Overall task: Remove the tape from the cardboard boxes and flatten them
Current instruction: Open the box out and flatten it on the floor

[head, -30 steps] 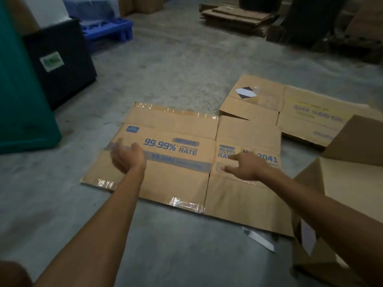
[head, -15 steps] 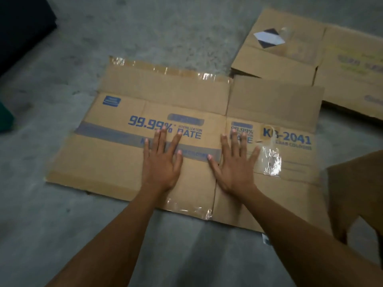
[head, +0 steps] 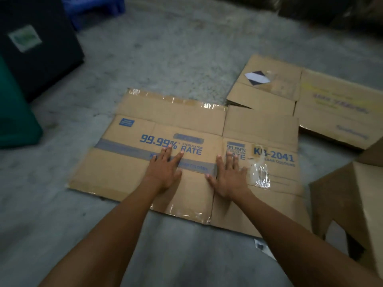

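Flattened cardboard box (head: 165, 121) lies flat on the concrete floor (head: 165, 48), centre frame. Blue print on it reads "99.99% STERILIZATION RATE" on the wide panel, repeated smaller on the narrow panel to the right, next to "KB-2041"; the line under that is too blurred to read. Small blue logo block at the panel's 10 o'clock corner, unreadable. Left hand (head: 163, 172) flat, palm down, fingers spread, pressing on the wide panel just below the "99.99%" print; it grips nothing. Right hand (head: 228, 179) the same: flat, spread, palm down, just right of the crease between the two panels, fingertips touching the small "99.99% RATE" print; nothing held. Loose clear tape (head: 260, 172) is stuck to the narrow panel just beside the right hand, at its 3 o'clock. More clear tape shines along the box's far and near edges. Second flattened box (head: 310, 100) at 1 o'clock, touching or overlapping the first at its corner, with a black-and-white diamond label (head: 257, 77) and blurred yellow and blue writing. Unflattened box (head: 352, 204) at 4 o'clock. Black bin (head: 41, 59) with a white-green sticker at 10 o'clock, text unreadable.
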Demonstrator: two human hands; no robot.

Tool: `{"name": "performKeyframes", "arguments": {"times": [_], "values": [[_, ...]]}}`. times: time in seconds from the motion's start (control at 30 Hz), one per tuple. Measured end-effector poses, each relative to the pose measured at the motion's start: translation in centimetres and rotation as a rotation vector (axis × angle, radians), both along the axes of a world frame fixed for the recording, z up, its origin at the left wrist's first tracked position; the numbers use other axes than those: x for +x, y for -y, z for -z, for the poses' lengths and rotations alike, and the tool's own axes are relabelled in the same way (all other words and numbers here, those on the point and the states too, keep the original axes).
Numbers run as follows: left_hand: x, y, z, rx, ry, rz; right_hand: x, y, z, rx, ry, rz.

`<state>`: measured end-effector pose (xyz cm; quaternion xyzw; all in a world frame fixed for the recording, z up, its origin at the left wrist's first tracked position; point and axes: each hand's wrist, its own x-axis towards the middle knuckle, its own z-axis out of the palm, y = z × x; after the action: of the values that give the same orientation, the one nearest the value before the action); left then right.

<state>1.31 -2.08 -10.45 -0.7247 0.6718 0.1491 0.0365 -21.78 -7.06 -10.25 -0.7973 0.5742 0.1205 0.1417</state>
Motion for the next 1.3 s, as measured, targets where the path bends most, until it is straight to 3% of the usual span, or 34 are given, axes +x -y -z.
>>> {"name": "performKeyframes", "arguments": {"times": [0.13,0.23,0.3,0.5,0.7,0.87,1.0,1.3], "values": [[3.6,-2.8,-2.9,0.371,0.115,0.146,-2.0,-5.9,-0.7,0.167,-0.068,-0.219],[5.4,-6.1,-2.6,0.436,0.285,0.199,-2.7,-7.1,-1.1,0.137,-0.164,-0.324],[4.9,-7.7,-1.9,0.391,0.358,0.208,-2.0,-7.1,-2.2,0.141,-0.213,-0.368],[3.6,-9.4,-1.1,0.244,0.257,0.138,-0.7,-7.7,-5.0,0.014,-0.255,-0.596],[3.5,-9.0,-2.8,0.084,0.420,0.119,0.8,-10.2,-3.1,-0.156,-0.138,-0.192],[5.0,-7.1,-6.5,0.036,0.399,0.181,1.5,-8.2,-6.4,-0.248,-0.130,-0.287],[7.2,-5.3,-12.5,-0.056,0.309,0.122,2.6,-6.3,-13.8,-0.333,-0.092,-0.339],[3.9,0.7,-33.9,-0.410,0.266,0.045,-1.7,-0.7,-34.3,-0.676,-0.037,-0.370]]}}
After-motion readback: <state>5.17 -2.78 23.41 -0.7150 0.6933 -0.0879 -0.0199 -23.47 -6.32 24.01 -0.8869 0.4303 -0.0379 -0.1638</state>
